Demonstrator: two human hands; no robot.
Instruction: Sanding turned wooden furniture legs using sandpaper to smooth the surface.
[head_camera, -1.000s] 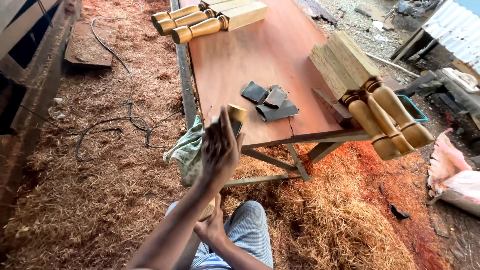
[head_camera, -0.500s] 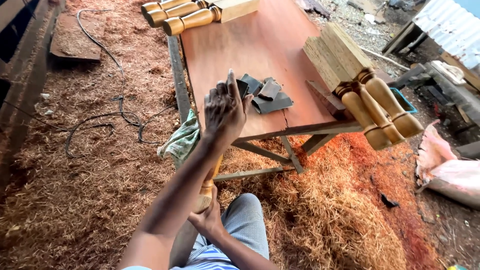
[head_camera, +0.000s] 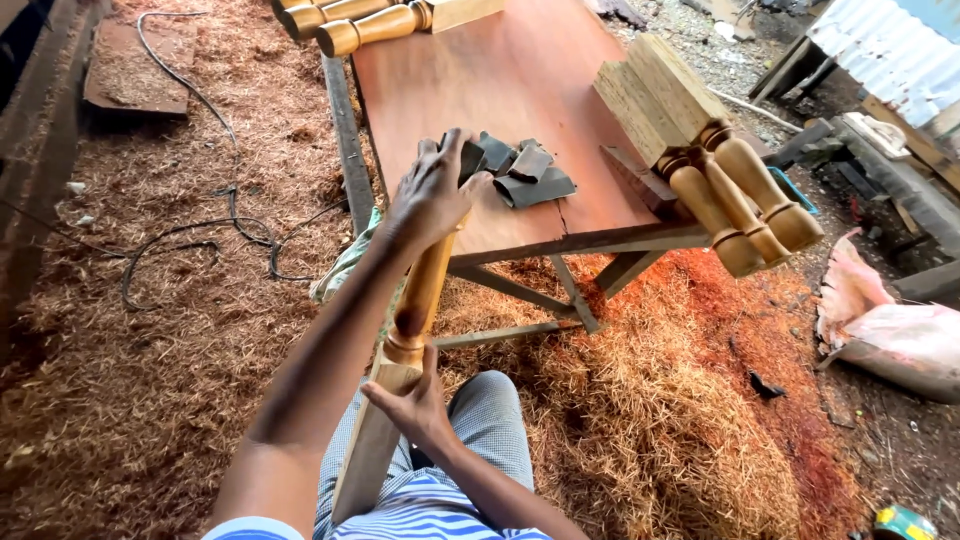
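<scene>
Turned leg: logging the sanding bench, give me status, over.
Left hand wrapped over turned leg top, dark sandpaper under fingers. Right hand steadies its square end. Leg leans on table edge; sandpaper scraps beside.

The turned wooden leg (head_camera: 412, 300) under the left hand's fingers (head_camera: 430, 170) is smooth, golden wood with a soft sheen; nearer the right hand (head_camera: 410, 405) its square end is paler and matt. Just beyond the fingers lie dark, matt, curled abrasive sheets (head_camera: 525, 175) on the bench (head_camera: 500, 80), a smooth reddish board. Rough, fibrous wood shavings (head_camera: 640, 420) cover the ground. Left of the fingers hangs a soft patterned cloth (head_camera: 345, 265).
</scene>
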